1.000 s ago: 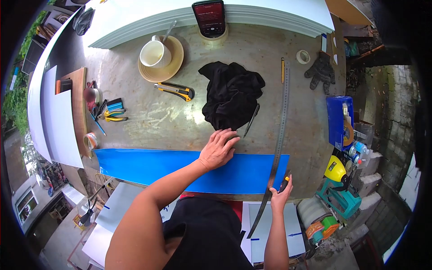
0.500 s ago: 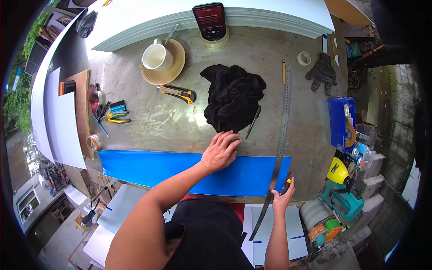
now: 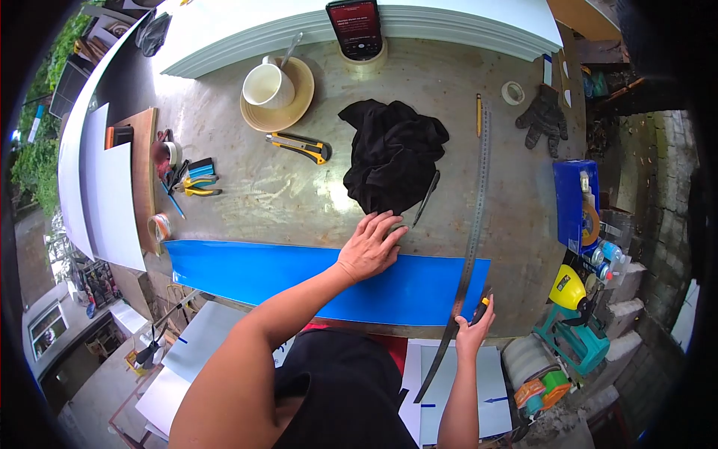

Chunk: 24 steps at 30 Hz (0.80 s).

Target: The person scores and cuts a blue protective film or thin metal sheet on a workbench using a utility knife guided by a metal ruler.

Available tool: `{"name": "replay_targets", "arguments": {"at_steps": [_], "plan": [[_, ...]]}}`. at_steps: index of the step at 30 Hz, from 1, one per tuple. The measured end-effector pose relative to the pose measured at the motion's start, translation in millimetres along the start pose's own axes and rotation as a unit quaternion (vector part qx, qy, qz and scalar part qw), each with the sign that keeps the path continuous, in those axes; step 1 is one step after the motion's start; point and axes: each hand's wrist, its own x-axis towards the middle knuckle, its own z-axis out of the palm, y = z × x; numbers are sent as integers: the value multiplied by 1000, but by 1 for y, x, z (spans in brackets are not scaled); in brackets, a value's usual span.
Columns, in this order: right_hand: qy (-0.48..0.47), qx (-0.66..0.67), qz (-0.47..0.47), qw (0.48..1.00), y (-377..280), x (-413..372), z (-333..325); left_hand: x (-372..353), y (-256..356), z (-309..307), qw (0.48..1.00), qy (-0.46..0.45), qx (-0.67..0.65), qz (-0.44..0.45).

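Observation:
A long blue sheet (image 3: 299, 280) lies along the near edge of the grey worktable (image 3: 247, 202). My left hand (image 3: 370, 247) rests on its upper edge, fingers spread, fingertips by the bottom of a crumpled black cloth (image 3: 393, 157). A black pen (image 3: 426, 198) lies beside the cloth. Across the sheet's right end runs a long metal ruler (image 3: 476, 194), reaching past the table's near edge. Just right of the ruler, my right hand (image 3: 475, 329) is closed around a yellow and black cutter (image 3: 482, 305); its tip is too small to make out.
A cup (image 3: 268, 86) stands on a saucer, with another yellow cutter (image 3: 301, 147) below it. A phone (image 3: 355, 30) leans at the back. Pliers (image 3: 200, 185) lie left; a pencil (image 3: 479, 116), glove (image 3: 544, 121) and blue box (image 3: 570, 202) are right.
The view has shifted slightly, so the table items appear a little to the right and higher. Both hands keep about the same places on the sheet and by the ruler.

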Motion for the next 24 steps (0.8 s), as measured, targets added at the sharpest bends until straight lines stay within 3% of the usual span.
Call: {"name": "replay_targets", "arguments": {"at_steps": [24], "plan": [[12,10,19,1000,0,-2,5,1,2,1,1000,6,22,0]]}}
